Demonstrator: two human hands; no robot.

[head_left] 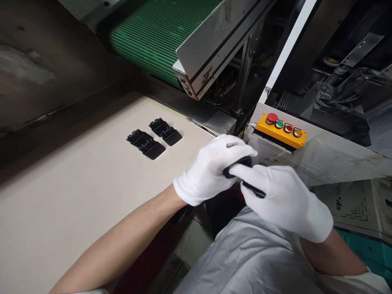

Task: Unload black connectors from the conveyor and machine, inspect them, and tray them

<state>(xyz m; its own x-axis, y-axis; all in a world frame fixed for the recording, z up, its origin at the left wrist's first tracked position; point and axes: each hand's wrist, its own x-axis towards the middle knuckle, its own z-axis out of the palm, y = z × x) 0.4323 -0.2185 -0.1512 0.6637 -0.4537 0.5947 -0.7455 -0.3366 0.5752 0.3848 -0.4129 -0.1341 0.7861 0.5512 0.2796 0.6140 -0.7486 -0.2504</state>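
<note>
Holding a black plastic part (pixel 240 173) between my closed gloved left hand (pixel 210 169) and right hand (pixel 280 200), two similar parts (pixel 154 139) lying on the pale tabletop (pixel 76 196) nearby.

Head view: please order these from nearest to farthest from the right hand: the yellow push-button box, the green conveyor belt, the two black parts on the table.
From the right hand:
1. Yellow push-button box: straight ahead.
2. Two black parts: to the left, on the pale table; too close to call between them.
3. Green conveyor belt: farthest, at the top of the view.
</note>
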